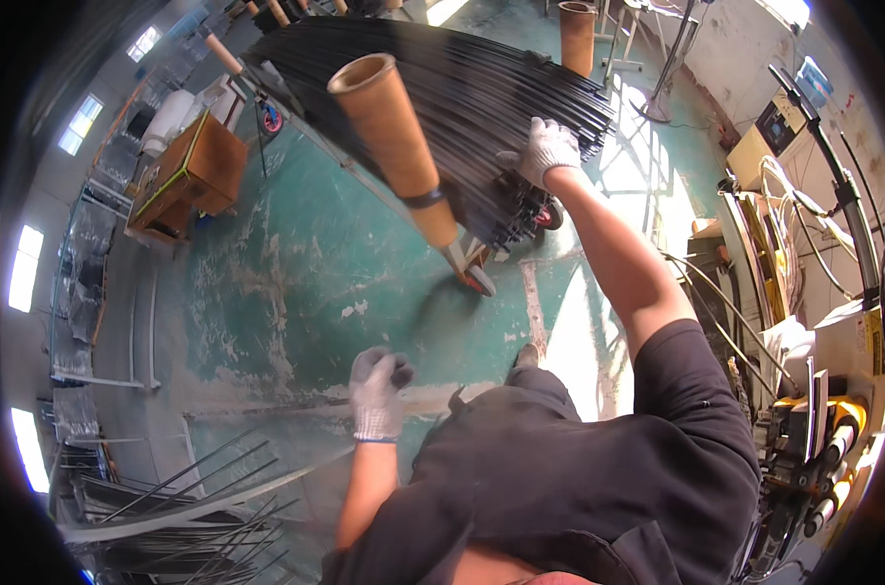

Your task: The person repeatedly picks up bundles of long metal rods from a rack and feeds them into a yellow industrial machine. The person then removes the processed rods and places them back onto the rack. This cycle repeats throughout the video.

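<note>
Brown cardboard box (191,168), green floor (296,273)

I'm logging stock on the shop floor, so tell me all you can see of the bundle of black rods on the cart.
The bundle of black rods is a dense stack of long, thin, dark, slightly glossy rods, probably metal. It lies flat along a wheeled cart on the green floor, between upright cardboard tubes. The gloved right hand rests on its near end; the left hand is apart.

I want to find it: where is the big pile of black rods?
In the head view, the bundle of black rods lies on a wheeled cart at top centre, under the right hand, beside a cardboard tube.
</note>
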A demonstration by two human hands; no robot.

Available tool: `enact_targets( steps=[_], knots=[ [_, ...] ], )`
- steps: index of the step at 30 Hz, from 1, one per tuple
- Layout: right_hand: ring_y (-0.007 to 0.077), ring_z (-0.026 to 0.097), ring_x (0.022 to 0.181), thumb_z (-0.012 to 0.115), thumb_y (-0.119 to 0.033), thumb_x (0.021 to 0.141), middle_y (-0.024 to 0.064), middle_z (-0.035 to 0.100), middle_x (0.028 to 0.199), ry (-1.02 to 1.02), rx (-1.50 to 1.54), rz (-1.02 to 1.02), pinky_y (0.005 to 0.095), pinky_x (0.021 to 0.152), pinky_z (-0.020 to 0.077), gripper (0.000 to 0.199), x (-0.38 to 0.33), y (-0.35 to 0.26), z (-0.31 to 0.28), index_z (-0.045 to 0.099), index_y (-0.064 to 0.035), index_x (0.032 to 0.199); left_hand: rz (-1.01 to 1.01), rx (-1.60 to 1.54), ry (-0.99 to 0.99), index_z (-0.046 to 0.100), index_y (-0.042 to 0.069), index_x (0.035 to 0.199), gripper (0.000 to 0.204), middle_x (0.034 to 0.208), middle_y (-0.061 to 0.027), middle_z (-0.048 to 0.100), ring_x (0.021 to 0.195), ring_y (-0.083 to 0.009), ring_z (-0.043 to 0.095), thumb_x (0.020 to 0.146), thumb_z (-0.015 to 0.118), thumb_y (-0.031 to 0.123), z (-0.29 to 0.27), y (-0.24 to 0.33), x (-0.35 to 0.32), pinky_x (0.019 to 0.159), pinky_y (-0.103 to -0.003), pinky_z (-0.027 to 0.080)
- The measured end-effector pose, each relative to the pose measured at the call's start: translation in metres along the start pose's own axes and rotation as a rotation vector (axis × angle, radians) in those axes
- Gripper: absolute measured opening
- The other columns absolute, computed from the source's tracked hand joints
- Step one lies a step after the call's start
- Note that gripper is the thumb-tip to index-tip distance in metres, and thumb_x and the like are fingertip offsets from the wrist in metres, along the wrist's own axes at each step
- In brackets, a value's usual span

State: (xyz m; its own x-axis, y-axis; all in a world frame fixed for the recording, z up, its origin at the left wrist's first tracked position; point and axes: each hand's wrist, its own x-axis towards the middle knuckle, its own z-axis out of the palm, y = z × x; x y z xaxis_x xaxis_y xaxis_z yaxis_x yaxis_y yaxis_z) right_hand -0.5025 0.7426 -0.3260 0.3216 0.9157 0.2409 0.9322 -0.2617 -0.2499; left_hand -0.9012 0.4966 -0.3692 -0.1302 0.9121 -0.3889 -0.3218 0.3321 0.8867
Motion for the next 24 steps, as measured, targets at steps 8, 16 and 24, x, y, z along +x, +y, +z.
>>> enact_targets(
  steps=[8,16,24],
  knots=[
    [0.0356,0.064,0.118,0.077,-0.057,0.078,0.0234,0.069,0.123,-0.201,-0.053,-0.055,0.0411,0.103,0.0504,0.069,0.046,-0.029,-0.001,0.074,0.0032,0.111,0.087,0.151,-0.342,0.057,-0.001,0.119,0.026,0.101,-0.0146,0.069,0.090,-0.0234,0.069,0.096,0.064,0.008,0.164,0.013,0.055,0.084,-0.038,0.059],
    [0.0368,0.063,0.122,0.069,-0.037,0.091,0.0234,0.067,0.127,-0.363,-0.039,-0.055,0.0438,0.103,0.0510,0.048,0.055,-0.036,0.003,0.071,0.0016,0.120,0.011,0.161,-0.477,0.057,-0.002,0.120,0.026,0.102,-0.0139,0.069,0.092,-0.0226,0.069,0.096,0.063,0.006,0.227,0.034,0.123,0.086,-0.037,0.059],
    [0.0344,0.060,0.121,0.069,-0.023,0.088,0.0211,0.063,0.126,-0.288,-0.301,-0.230,0.0427,0.103,0.0496,0.041,0.071,-0.034,0.007,0.066,0.0020,0.121,-0.026,0.049,-0.621,0.058,-0.001,0.118,0.021,0.103,-0.0113,0.069,0.093,-0.0198,0.068,0.097,0.061,0.001,0.266,0.063,0.196,0.087,-0.034,0.058]
  ],
)
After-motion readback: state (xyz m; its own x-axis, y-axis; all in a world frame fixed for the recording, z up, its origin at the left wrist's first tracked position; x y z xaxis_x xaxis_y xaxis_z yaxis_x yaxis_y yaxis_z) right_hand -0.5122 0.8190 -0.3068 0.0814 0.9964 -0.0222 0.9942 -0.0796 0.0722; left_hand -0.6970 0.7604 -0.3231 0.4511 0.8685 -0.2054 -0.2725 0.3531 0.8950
